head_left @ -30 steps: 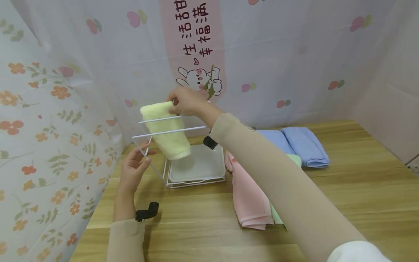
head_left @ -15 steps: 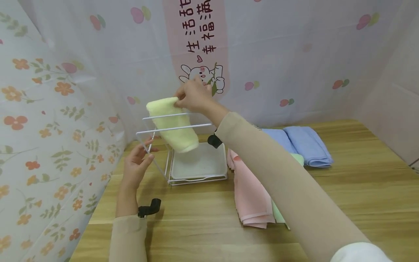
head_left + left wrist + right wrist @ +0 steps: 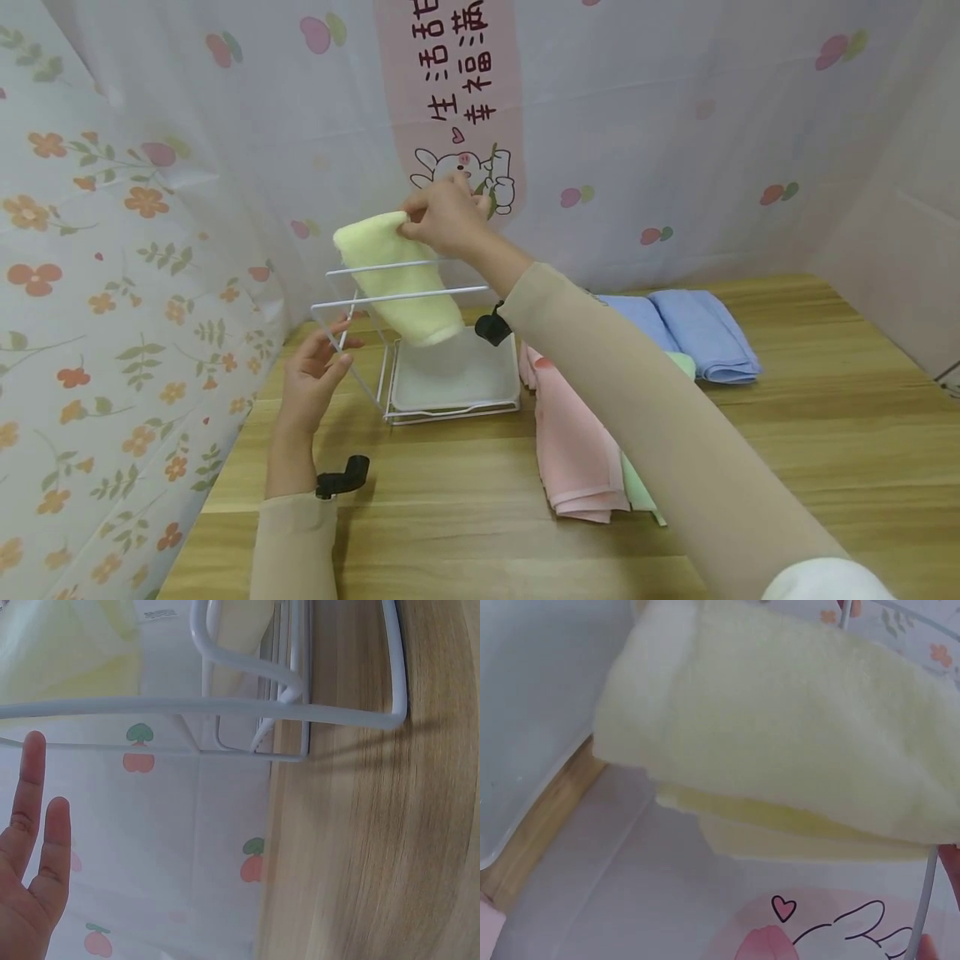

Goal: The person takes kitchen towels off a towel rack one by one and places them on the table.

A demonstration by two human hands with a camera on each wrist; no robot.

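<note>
My right hand (image 3: 450,218) pinches the upper right corner of a pale yellow towel (image 3: 393,279). The towel slants down behind two white front bars of a wire rack (image 3: 401,296), above the rack's whitish tray (image 3: 457,375). Close up in the right wrist view, the towel (image 3: 780,720) has layered folds, and a thin rod shows at its edge. At the rack's left side is my left hand (image 3: 309,371), fingers and thumb about the slanted frame. Two of its fingers look straight in the left wrist view, one tip at the rack's rod (image 3: 150,707).
Right of the rack lie a folded pink towel (image 3: 573,454), a partly covered green towel (image 3: 637,487) and folded blue towels (image 3: 705,333). My right forearm crosses over them. Printed curtains (image 3: 637,125) stand behind and left of the wooden table (image 3: 450,517).
My right hand has lifted the yellow towel's top slightly, and its lower end has swung right and up. My left hand stays at the rack. The head view has shifted a little.
</note>
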